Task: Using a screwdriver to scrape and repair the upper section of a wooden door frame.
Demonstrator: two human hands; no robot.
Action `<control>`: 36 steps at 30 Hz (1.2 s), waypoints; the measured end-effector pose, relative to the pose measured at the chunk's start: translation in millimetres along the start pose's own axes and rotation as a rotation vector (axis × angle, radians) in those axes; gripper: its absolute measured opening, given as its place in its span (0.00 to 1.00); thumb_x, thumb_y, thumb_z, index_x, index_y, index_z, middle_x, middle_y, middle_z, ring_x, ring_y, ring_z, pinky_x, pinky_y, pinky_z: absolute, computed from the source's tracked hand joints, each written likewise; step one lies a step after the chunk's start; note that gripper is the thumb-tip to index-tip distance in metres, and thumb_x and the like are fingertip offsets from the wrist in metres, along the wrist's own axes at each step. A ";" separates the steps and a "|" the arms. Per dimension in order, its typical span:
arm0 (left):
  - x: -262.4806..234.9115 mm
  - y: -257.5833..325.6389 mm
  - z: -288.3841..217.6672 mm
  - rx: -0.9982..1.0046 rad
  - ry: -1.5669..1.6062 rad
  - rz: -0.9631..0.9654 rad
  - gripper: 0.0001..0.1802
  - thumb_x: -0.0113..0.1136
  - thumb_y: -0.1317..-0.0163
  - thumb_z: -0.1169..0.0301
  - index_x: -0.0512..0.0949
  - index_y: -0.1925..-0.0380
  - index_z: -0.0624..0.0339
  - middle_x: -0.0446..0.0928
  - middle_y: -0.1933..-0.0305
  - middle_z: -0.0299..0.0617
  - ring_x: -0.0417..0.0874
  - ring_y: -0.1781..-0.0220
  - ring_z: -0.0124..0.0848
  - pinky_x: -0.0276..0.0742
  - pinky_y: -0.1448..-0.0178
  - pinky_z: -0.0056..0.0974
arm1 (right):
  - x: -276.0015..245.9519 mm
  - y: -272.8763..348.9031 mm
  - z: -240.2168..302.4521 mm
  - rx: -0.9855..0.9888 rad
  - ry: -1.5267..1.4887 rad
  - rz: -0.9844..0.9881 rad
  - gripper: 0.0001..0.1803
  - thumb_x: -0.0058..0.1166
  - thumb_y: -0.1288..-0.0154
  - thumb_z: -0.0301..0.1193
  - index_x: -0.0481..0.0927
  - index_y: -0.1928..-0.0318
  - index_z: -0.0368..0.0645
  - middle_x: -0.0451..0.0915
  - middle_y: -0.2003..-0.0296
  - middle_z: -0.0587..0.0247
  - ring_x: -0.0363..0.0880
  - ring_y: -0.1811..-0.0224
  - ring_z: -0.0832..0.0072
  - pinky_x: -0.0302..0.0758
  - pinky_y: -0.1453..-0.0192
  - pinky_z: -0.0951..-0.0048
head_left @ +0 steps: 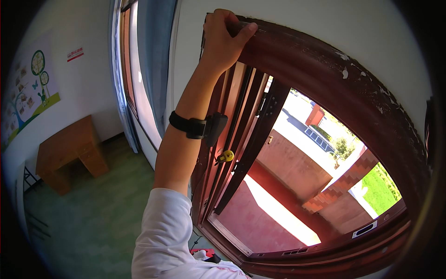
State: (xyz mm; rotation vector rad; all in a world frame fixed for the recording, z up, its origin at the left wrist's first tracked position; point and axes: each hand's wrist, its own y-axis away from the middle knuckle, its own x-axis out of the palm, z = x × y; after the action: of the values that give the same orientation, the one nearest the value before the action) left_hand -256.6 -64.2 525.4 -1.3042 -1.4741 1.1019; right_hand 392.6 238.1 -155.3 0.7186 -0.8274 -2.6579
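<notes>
Green-floored room with a wooden desk [69, 153]: the left hand [222, 39] closes around the open window sash [232, 139] at its top edge; right hand unseen.

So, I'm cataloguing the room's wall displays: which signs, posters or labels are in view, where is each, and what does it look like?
Small sign: high on the white wall at left, a tilted rectangle, red and white.
Poster: lower on the same wall, at the far left, large; cartoon trees, a butterfly, blue and green bands.
White label: on the window frame's lower right rail, a small rectangle with a dark centre.
</notes>
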 end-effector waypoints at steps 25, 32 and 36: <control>-25.5 2.4 -16.5 0.425 -0.016 0.052 0.05 0.67 0.40 0.73 0.81 0.64 0.56 0.77 0.60 0.36 0.79 0.57 0.32 0.80 0.53 0.34 | 50.4 20.9 42.2 -0.062 0.056 0.039 0.08 0.45 0.30 0.28 0.77 0.57 0.44 0.80 0.68 0.64 0.82 0.69 0.69 0.83 0.70 0.60; -31.7 -3.8 -34.7 0.559 -0.190 0.080 0.06 0.66 0.44 0.77 0.80 0.66 0.56 0.77 0.65 0.35 0.77 0.60 0.34 0.74 0.56 0.37 | 36.8 2.4 -22.0 0.017 0.053 0.075 0.08 0.47 0.31 0.27 0.78 0.57 0.40 0.80 0.70 0.59 0.83 0.71 0.64 0.83 0.71 0.60; -33.5 -9.3 -36.8 0.725 -0.279 0.083 0.07 0.66 0.45 0.78 0.80 0.67 0.54 0.77 0.65 0.33 0.76 0.62 0.34 0.69 0.54 0.37 | 37.2 9.0 -39.0 0.012 0.065 0.088 0.08 0.48 0.32 0.28 0.79 0.59 0.38 0.80 0.70 0.58 0.83 0.72 0.64 0.83 0.70 0.60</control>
State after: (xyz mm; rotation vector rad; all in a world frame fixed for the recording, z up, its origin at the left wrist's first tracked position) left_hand -220.3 -95.4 541.8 -0.7198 -1.0407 1.7177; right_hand 382.8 198.7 -192.0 0.7496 -0.8380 -2.5396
